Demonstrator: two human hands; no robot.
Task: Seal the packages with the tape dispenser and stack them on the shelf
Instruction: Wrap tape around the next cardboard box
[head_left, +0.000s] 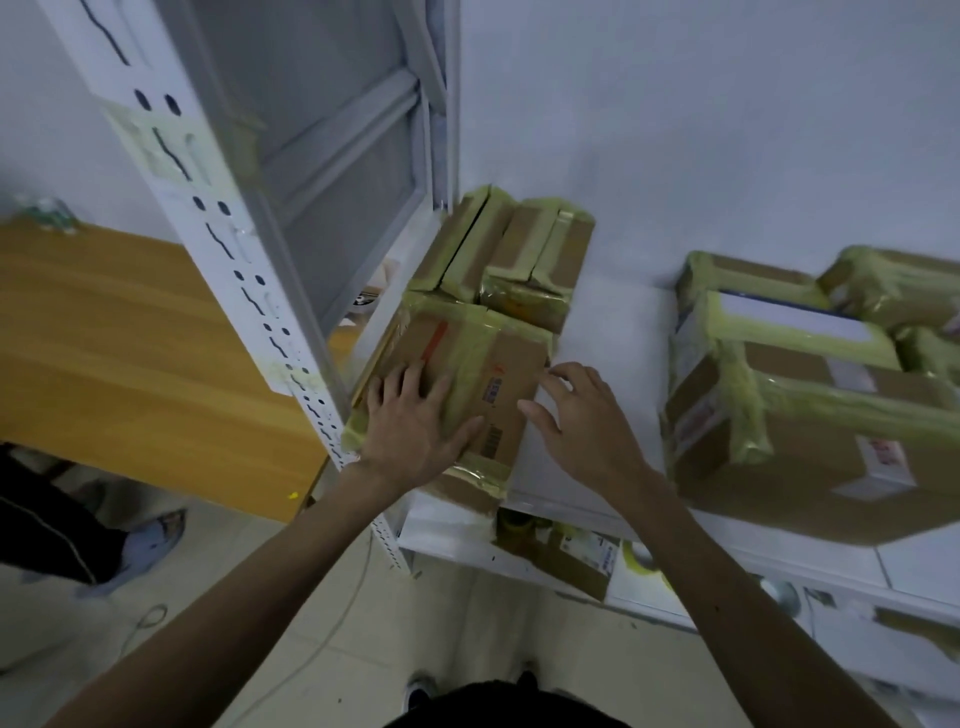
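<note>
one brown package (457, 384), yellow-taped

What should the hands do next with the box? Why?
Probably push the taped box further back on the shelf: its near end seems to overhang the front edge. The left hand lies flat on top, the right hand at its side.

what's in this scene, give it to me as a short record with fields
left hand: open, flat on top of the front box
right hand: open, fingers at the front box's right edge
front box: brown cardboard, sealed with yellowish tape, at the left end of the shelf
behind it: smaller taped boxes near the wall
right side: larger taped boxes piled on the same shelf
left of shelf: wooden table
stage: sealed box being set in place
</note>
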